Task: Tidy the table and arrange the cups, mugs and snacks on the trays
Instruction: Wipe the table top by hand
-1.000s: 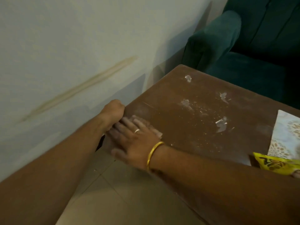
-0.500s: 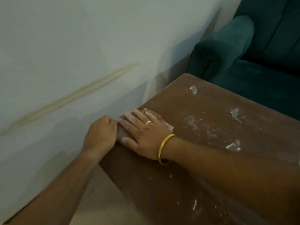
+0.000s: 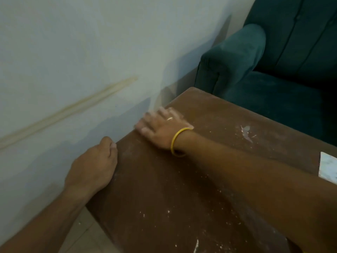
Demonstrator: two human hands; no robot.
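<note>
The left hand [image 3: 94,167] sits against the table [image 3: 173,207] edge with fingers curled. Whether it holds anything cannot be told. Farther on, the right hand [image 3: 162,128] lies flat and blurred near the far corner, fingers straight. Crumbs [image 3: 246,133] lie beyond it, and a tray [image 3: 328,168] corner shows at the right. Flat strokes toward the waiting hand would likely sweep best. Half a second ago the hands touched — now they are apart.

A teal armchair [image 3: 273,61] stands by a pale, streaked wall [image 3: 73,42]; floor [image 3: 85,238] seemingly tiled.
</note>
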